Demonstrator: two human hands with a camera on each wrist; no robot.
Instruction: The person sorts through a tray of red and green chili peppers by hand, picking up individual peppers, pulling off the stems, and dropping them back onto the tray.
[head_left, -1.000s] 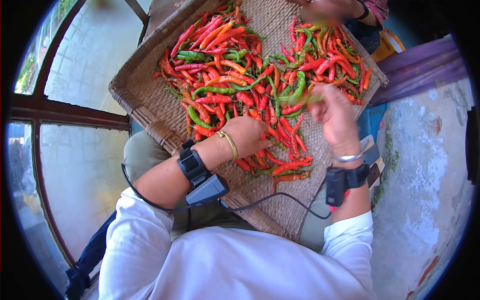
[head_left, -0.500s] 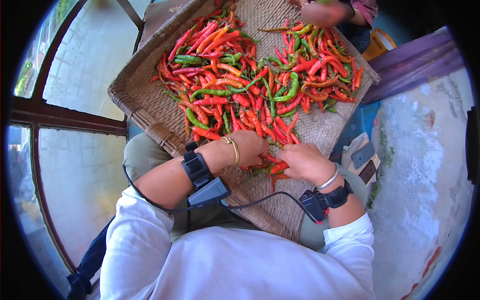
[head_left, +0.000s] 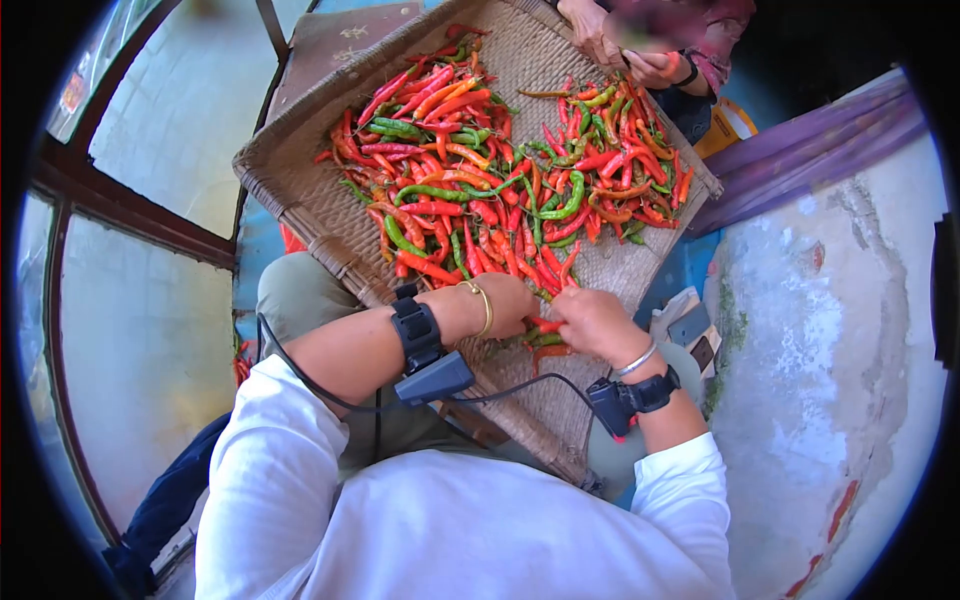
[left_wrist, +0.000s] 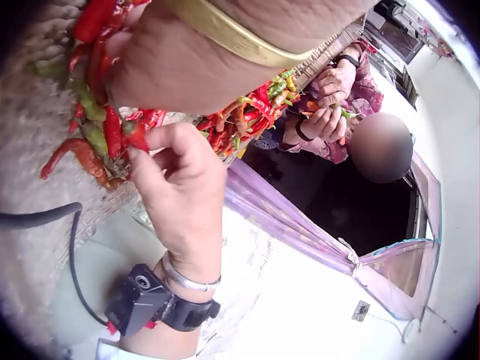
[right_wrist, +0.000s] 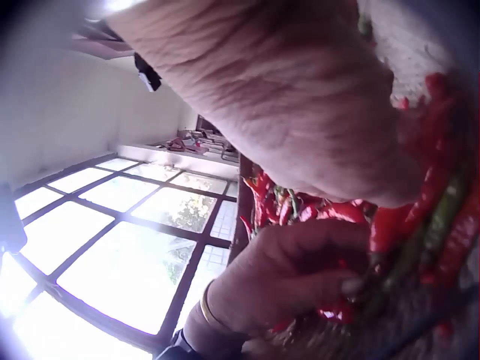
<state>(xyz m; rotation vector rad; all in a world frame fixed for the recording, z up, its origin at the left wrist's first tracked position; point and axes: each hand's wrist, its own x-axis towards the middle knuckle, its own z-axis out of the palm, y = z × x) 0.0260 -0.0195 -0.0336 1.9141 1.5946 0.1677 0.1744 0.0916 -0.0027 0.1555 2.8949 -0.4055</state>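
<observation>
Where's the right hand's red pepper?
In the left wrist view, the red pepper is left of centre, pinched by the right hand, below the left hand.

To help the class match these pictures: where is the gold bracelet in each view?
Head: the gold bracelet is near the centre.
Left wrist: bracelet large, at the top, left of centre.
Right wrist: bracelet small, lower left.
Shared landmark: the red peppers.

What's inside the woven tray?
Red, green and orange peppers, heaped in the tray. The left hand and right hand partly cover some; the floor under them can't be seen.
</observation>
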